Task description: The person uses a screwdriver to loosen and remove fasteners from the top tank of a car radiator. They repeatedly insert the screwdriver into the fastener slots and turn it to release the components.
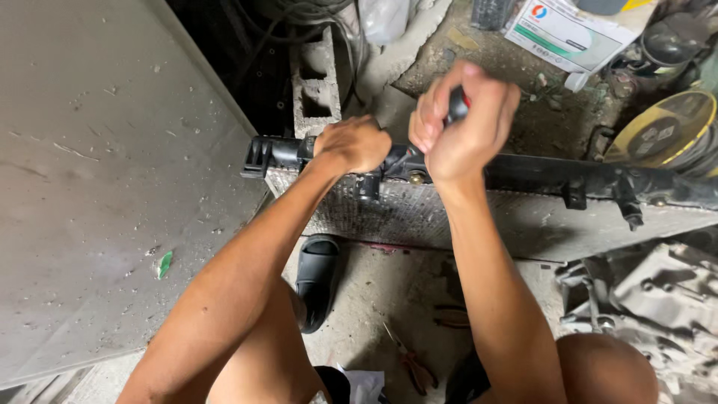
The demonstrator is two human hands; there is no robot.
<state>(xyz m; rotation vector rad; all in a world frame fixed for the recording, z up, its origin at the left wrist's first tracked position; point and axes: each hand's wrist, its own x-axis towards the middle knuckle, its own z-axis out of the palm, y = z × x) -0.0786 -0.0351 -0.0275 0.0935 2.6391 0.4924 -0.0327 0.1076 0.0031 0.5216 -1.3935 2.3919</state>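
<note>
A car radiator (449, 213) stands on edge in front of me, with a black plastic top tank (568, 173) and a grey finned core. My left hand (353, 144) is closed over the top tank near its left end. My right hand (465, 123) grips a screwdriver with a black and red handle (457, 105). Its shaft angles down to the left toward a fitting on the tank, between my two hands. The tip is hidden behind my hands.
A large grey panel (105, 187) fills the left. A concrete block (315, 82) stands behind the radiator. A black sandal (317, 280) and pliers (410, 363) lie on the dirt floor. An engine part (651, 299) sits right; a white box (568, 30) and yellow disc (666, 127) far right.
</note>
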